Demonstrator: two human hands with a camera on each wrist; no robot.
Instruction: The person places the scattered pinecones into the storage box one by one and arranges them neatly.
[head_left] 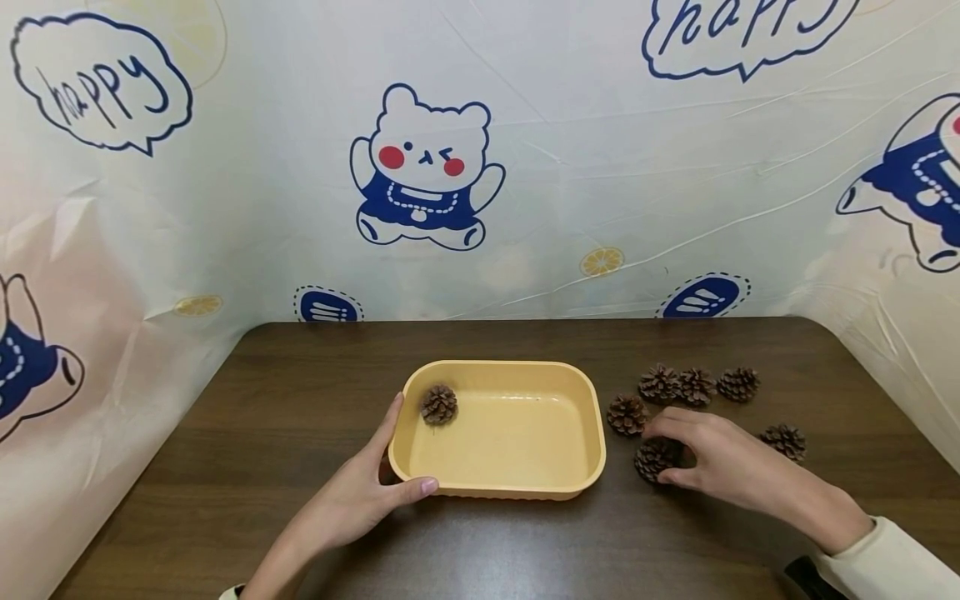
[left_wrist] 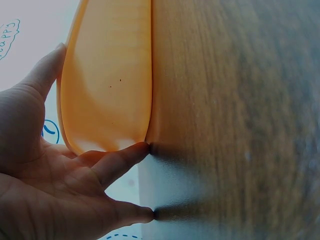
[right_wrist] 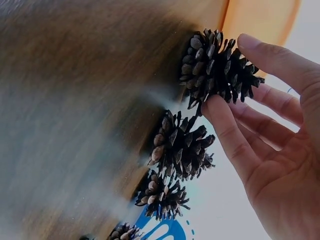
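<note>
A yellow plastic tray [head_left: 585,417] sits mid-table with one pine cone [head_left: 438,404] in its far left corner. My left hand [head_left: 392,462] rests against the tray's near left corner, thumb along the near wall, straight fingers along the left wall; in the left wrist view the left hand [left_wrist: 95,115] touches the tray [left_wrist: 107,75] with fingertips on the table. My right hand [head_left: 663,454] pinches a pine cone [head_left: 649,461] lying right of the tray; the right wrist view shows the right hand [right_wrist: 227,72] with thumb and finger on either side of this cone [right_wrist: 210,60].
Several loose pine cones lie right of the tray: one [head_left: 627,414] by its right wall, a row of three [head_left: 696,386] behind, one [head_left: 783,440] farther right. The dark wooden table [head_left: 300,400] is enclosed by a printed cartoon backdrop [head_left: 427,167].
</note>
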